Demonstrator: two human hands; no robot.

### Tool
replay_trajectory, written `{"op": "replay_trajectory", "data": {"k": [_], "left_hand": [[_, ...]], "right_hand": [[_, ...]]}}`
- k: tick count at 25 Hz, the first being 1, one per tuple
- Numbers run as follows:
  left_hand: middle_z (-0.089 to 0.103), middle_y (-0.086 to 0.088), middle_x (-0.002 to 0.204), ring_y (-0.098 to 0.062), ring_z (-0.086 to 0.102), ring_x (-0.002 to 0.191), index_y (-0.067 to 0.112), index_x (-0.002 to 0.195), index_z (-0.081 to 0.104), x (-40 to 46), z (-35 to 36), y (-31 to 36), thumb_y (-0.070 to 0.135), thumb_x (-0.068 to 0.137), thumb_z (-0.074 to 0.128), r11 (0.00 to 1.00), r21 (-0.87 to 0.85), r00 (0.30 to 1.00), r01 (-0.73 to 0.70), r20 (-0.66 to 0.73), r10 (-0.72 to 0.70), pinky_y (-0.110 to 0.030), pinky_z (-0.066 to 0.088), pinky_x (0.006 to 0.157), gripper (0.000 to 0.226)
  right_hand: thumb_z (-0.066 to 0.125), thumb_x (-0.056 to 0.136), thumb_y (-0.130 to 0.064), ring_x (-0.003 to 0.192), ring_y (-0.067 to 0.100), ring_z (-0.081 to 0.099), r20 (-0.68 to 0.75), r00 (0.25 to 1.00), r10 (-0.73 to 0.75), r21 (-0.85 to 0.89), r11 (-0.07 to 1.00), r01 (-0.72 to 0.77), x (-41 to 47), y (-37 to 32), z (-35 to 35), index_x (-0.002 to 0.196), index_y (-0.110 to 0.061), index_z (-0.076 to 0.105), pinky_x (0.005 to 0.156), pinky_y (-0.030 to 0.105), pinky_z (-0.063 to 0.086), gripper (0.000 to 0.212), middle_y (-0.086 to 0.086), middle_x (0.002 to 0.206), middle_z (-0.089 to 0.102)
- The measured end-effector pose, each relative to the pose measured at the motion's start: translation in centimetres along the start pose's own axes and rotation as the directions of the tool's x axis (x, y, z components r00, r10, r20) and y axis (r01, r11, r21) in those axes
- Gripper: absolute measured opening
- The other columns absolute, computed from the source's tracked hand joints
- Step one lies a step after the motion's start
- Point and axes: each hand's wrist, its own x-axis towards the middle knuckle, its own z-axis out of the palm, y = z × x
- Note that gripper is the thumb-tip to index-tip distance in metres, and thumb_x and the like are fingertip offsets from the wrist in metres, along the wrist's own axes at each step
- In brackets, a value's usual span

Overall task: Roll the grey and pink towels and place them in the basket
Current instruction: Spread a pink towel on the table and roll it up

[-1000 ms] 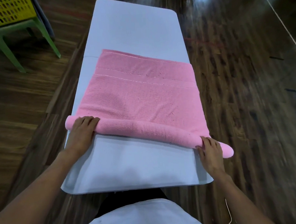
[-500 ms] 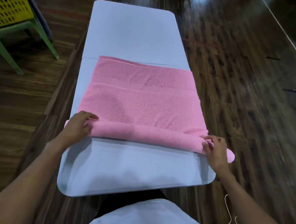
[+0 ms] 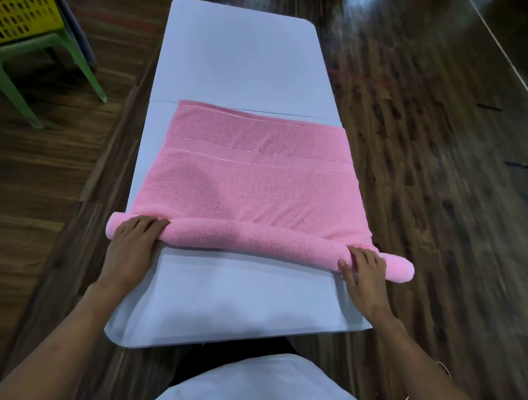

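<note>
A pink towel [image 3: 255, 181] lies flat across the white table [image 3: 240, 51], its near edge rolled into a tube that runs from the left edge to past the right edge. My left hand [image 3: 131, 246] rests on the roll's left end with fingers laid straight over it. My right hand [image 3: 366, 274] presses on the roll near its right end, fingers over the top and thumb against the near side. The roll's right tip hangs past the table edge. No grey towel is in view. A yellow basket [image 3: 6, 21] sits on a green stool at the far left.
The green stool [image 3: 29, 75] stands on the dark wood floor left of the table. The table's far half and its near strip are bare white surface. A pale ledge runs along the far right.
Both hands have shifted back on top of the roll after curling it forward. The roll looks slightly thicker, with a little less flat towel beyond it.
</note>
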Motion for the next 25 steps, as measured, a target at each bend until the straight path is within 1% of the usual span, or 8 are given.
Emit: {"op": "replay_trajectory", "data": {"k": [2, 3, 6, 9, 13, 16, 22, 25], "left_hand": [[0.062, -0.014, 0.12, -0.035, 0.053, 0.113, 0.01, 0.123, 0.061, -1.5, -0.2, -0.6, 0.02, 0.089, 0.056, 0.999, -0.02, 0.999, 0.034, -0.01, -0.034, -0.052, 0.043, 0.096, 0.036], [0.061, -0.014, 0.121, -0.034, 0.053, 0.113, 0.011, 0.124, 0.061, -2.0, -0.4, -0.7, 0.021, 0.088, 0.057, 0.999, -0.024, 0.999, 0.034, -0.002, -0.034, -0.051, 0.043, 0.097, 0.037], [0.059, -0.012, 0.124, -0.032, 0.054, 0.112, 0.011, 0.126, 0.058, -2.2, -0.9, -0.2, 0.037, 0.082, 0.046, 0.999, -0.036, 0.999, 0.021, 0.041, -0.02, -0.049, 0.04, 0.1, 0.053], [0.054, -0.011, 0.134, -0.031, 0.048, 0.124, 0.011, 0.133, 0.053, -1.0, -0.6, 1.6, 0.045, 0.087, 0.039, 0.998, -0.065, 0.999, 0.015, 0.029, -0.013, -0.047, 0.028, 0.11, 0.06], [0.05, -0.013, 0.141, -0.031, 0.042, 0.134, 0.01, 0.137, 0.05, 2.7, 0.9, 5.5, 0.046, 0.096, 0.028, 0.99, -0.131, 0.998, 0.055, 0.011, -0.054, -0.05, 0.027, 0.111, 0.059], [0.051, -0.016, 0.14, -0.033, 0.042, 0.134, 0.008, 0.135, 0.051, 5.6, 2.1, 8.1, 0.043, 0.097, 0.028, 0.99, -0.13, 0.998, 0.061, 0.02, -0.059, -0.05, 0.031, 0.109, 0.057], [0.047, -0.017, 0.143, -0.033, 0.037, 0.137, 0.007, 0.137, 0.048, 12.1, 4.0, 10.5, 0.043, 0.097, 0.025, 0.99, -0.135, 0.998, 0.036, 0.059, -0.028, -0.047, 0.029, 0.11, 0.059], [0.036, -0.017, 0.151, -0.031, 0.027, 0.143, 0.008, 0.142, 0.041, 16.4, 4.8, 11.2, 0.038, 0.101, 0.029, 0.991, -0.129, 0.999, 0.025, 0.027, -0.022, -0.046, 0.024, 0.115, 0.053]], "right_hand": [[0.034, 0.097, -0.051, 0.118, 0.03, 0.054, 0.018, 1.0, -0.026, -0.018, 0.999, 0.026, -0.6, -0.3, 0.5, 0.126, -0.014, 0.055, 0.105, 0.058, 0.039, 0.052, 0.009, 0.13, 0.06], [0.034, 0.097, -0.05, 0.12, 0.029, 0.054, 0.019, 0.999, -0.038, -0.029, 0.999, 0.038, -0.8, -0.3, 0.6, 0.127, -0.014, 0.056, 0.107, 0.058, 0.037, 0.052, 0.009, 0.13, 0.06], [0.038, 0.096, -0.048, 0.114, 0.03, 0.058, -0.013, 0.999, -0.034, -0.003, 0.999, 0.034, -0.7, -0.4, 0.0, 0.124, -0.018, 0.055, 0.103, 0.06, 0.041, 0.045, 0.009, 0.126, 0.063], [0.038, 0.095, -0.046, 0.113, 0.028, 0.058, -0.012, 0.999, -0.031, 0.02, 0.999, 0.031, 1.2, -1.2, -0.5, 0.123, -0.024, 0.053, 0.101, 0.061, 0.041, 0.038, 0.007, 0.124, 0.063], [0.037, 0.098, -0.048, 0.128, 0.026, 0.046, 0.08, 0.997, -0.014, 0.007, 1.0, 0.013, 5.0, -4.6, 0.3, 0.131, -0.022, 0.053, 0.111, 0.059, 0.028, 0.045, 0.006, 0.135, 0.055], [0.028, 0.095, -0.059, 0.132, 0.022, 0.04, 0.127, 0.991, -0.042, 0.014, 0.999, 0.04, 7.4, -6.8, 1.0, 0.134, -0.027, 0.048, 0.111, 0.054, 0.028, 0.055, 0.005, 0.139, 0.05], [0.042, 0.098, -0.05, 0.142, 0.022, 0.026, 0.182, 0.983, -0.013, 0.038, 0.999, 0.006, 13.2, -8.7, 1.8, 0.142, -0.023, 0.044, 0.116, 0.049, 0.02, 0.052, 0.007, 0.15, 0.039], [0.043, 0.098, -0.049, 0.147, 0.024, 0.017, 0.186, 0.982, 0.044, 0.065, 0.996, -0.056, 17.1, -8.3, 1.9, 0.145, -0.022, 0.039, 0.119, 0.05, 0.014, 0.054, 0.011, 0.155, 0.027]]}}
